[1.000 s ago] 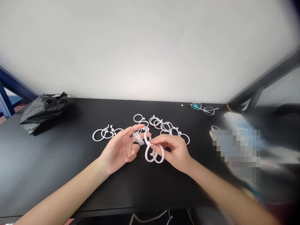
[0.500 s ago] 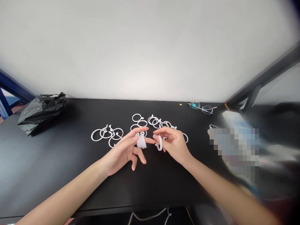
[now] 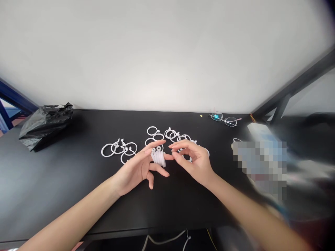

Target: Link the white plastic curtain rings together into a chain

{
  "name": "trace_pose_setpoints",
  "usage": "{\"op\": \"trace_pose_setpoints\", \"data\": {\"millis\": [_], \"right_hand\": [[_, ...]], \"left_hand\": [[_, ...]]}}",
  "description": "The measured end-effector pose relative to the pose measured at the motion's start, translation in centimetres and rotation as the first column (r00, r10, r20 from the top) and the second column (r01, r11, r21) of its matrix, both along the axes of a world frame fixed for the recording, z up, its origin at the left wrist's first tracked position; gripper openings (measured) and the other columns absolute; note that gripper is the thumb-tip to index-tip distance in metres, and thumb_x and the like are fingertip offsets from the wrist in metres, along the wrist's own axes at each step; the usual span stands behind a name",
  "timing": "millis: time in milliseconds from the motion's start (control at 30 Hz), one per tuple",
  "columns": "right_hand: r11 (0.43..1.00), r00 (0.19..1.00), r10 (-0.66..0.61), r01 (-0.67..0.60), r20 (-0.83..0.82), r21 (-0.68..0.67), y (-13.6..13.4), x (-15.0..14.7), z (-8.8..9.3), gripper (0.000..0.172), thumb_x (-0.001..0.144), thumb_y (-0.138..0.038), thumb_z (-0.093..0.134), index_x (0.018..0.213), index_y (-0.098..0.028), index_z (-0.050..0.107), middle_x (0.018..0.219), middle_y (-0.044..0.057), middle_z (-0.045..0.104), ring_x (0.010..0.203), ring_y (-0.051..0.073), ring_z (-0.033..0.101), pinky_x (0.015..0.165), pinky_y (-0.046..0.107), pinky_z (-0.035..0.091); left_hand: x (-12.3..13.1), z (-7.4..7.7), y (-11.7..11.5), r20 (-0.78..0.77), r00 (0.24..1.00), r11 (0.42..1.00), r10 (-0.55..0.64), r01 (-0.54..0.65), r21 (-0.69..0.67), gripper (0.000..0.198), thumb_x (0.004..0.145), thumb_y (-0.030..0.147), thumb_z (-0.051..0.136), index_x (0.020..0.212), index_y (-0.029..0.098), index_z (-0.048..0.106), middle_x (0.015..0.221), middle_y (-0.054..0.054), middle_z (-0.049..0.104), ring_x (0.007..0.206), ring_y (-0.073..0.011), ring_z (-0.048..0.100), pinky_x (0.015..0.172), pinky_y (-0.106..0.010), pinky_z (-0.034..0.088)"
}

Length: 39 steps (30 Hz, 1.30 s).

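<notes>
Several white curtain rings (image 3: pixel 158 158) with small eyelets are threaded in a stack on one outstretched finger of my left hand (image 3: pixel 138 172). Its thumb and index finger reach over the stack, while the lower fingers curl loosely beneath. Close to the tip of the threaded finger is my right hand (image 3: pixel 197 160), holding nothing, its thumb and fingers apart. Loose white rings (image 3: pixel 110 150) lie on the black table to the left. More rings (image 3: pixel 152 131) lie behind my hands, and others (image 3: pixel 171 134) lie partly hidden behind my right hand.
A crumpled black plastic bag (image 3: pixel 47 125) rests on the table (image 3: pixel 104 209) at the left. Eyeglasses (image 3: pixel 224 119) lie near the wall at the back right. At the right are a white and blue packet (image 3: pixel 264 132) and a blurred, pixelated item. Cables (image 3: pixel 167 241) hang below the front edge.
The ring that was in my right hand is now on my left finger with the stack. My right fingers have let it go and stay near the fingertip.
</notes>
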State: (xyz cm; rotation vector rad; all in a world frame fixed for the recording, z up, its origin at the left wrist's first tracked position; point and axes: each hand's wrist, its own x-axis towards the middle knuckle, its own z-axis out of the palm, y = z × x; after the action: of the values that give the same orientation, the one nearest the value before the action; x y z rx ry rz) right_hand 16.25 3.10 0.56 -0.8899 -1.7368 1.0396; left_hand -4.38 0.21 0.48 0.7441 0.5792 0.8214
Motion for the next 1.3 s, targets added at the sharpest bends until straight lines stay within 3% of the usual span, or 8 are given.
{"op": "trace_pose_setpoints", "data": {"millis": [133, 300, 667, 767, 900, 967, 1133, 1300], "right_hand": [[0.982, 0.986, 0.106, -0.084, 0.127, -0.169, -0.4, -0.3, 0.1, 0.04, 0.072, -0.029, 0.078, 0.109, -0.023, 0.063, 0.108, 0.006, 0.066, 0.093, 0.02, 0.067, 0.067, 0.03, 0.058], [0.917, 0.982, 0.181, -0.15, 0.051, -0.369, -0.6, -0.4, 0.0, 0.034, 0.078, -0.032, 0.074, 0.107, -0.021, 0.06, 0.112, 0.008, 0.067, 0.092, 0.02, 0.07, 0.077, 0.034, 0.059], [0.935, 0.977, 0.202, -0.212, -0.064, -0.283, -0.4, 0.0, -0.4, 0.067, 0.07, -0.02, 0.08, 0.129, -0.029, 0.051, 0.145, 0.007, 0.046, 0.134, 0.024, 0.046, 0.114, 0.046, 0.035], [0.758, 0.903, 0.366, -0.429, -0.225, -0.491, 0.1, 0.2, -0.4, 0.077, 0.066, -0.02, 0.082, 0.134, -0.028, 0.046, 0.14, 0.008, 0.05, 0.128, 0.024, 0.051, 0.108, 0.045, 0.041], [0.458, 0.704, 0.533, -0.707, -0.47, -0.539, 0.5, 0.1, 0.1, 0.051, 0.073, -0.022, 0.075, 0.121, -0.019, 0.059, 0.098, 0.003, 0.066, 0.089, 0.016, 0.064, 0.089, 0.036, 0.051], [0.502, 0.739, 0.492, -0.673, -0.46, -0.544, 0.4, -0.1, 0.3, 0.041, 0.075, -0.023, 0.071, 0.115, -0.017, 0.063, 0.094, 0.003, 0.067, 0.086, 0.015, 0.063, 0.085, 0.033, 0.05], [0.787, 0.917, 0.277, -0.388, -0.288, -0.479, -0.5, -0.6, 0.0, 0.02, 0.07, -0.012, 0.07, 0.088, -0.016, 0.064, 0.082, 0.0, 0.065, 0.075, 0.012, 0.061, 0.071, 0.026, 0.05], [0.827, 0.906, 0.19, -0.355, -0.377, -0.436, -1.5, -1.2, -0.5, 0.027, 0.064, -0.007, 0.071, 0.081, -0.02, 0.054, 0.078, -0.003, 0.064, 0.07, 0.011, 0.062, 0.061, 0.022, 0.05]], "left_hand": [[0.2, 0.2, -0.2, -0.035, 0.997, 0.993, -0.066, 0.069, 0.092, 0.041, 0.093, 0.047, 0.048, 0.125, 0.021, 0.058, 0.125, -0.016, 0.061, 0.095, -0.0271, 0.068, 0.048, -0.021, 0.055], [0.2, 0.6, -0.2, -0.099, 0.989, 0.983, -0.106, 0.12, 0.142, 0.042, 0.092, 0.049, 0.05, 0.113, 0.017, 0.068, 0.121, -0.017, 0.062, 0.093, -0.027, 0.068, 0.049, -0.021, 0.055], [0.3, 0.1, -0.6, -0.213, 0.976, 0.943, -0.04, 0.107, 0.315, 0.046, 0.094, 0.05, 0.047, 0.114, 0.017, 0.071, 0.125, -0.019, 0.064, 0.101, -0.0307, 0.067, 0.056, -0.027, 0.057], [0.1, 0.1, -0.9, -0.234, 0.97, 0.875, 0.066, 0.057, 0.481, 0.042, 0.094, 0.047, 0.05, 0.106, 0.017, 0.075, 0.111, -0.016, 0.072, 0.091, -0.0253, 0.069, 0.07, -0.031, 0.058], [0.2, 0.6, -1.1, -0.235, 0.972, 0.799, 0.024, 0.122, 0.589, 0.044, 0.093, 0.05, 0.05, 0.102, 0.015, 0.077, 0.098, -0.015, 0.075, 0.088, -0.026, 0.069, 0.077, -0.035, 0.056], [0.3, 0.8, -1.1, -0.226, 0.974, 0.786, -0.031, 0.163, 0.597, 0.048, 0.092, 0.053, 0.051, 0.102, 0.013, 0.077, 0.097, -0.016, 0.075, 0.092, -0.0287, 0.069, 0.083, -0.04, 0.055], [0.7, 0.7, -1.0, -0.249, 0.965, 0.798, -0.079, 0.211, 0.565, 0.045, 0.089, 0.054, 0.055, 0.079, 0.013, 0.072, 0.084, -0.012, 0.071, 0.088, -0.0267, 0.068, 0.083, -0.039, 0.052], [0.8, 0.3, -1.0, -0.194, 0.977, 0.871, -0.087, 0.169, 0.461, 0.051, 0.086, 0.033, 0.066, 0.05, 0.015, 0.033, 0.062, 0.001, 0.05, 0.07, -0.0195, 0.07, 0.067, -0.028, 0.048]]}}
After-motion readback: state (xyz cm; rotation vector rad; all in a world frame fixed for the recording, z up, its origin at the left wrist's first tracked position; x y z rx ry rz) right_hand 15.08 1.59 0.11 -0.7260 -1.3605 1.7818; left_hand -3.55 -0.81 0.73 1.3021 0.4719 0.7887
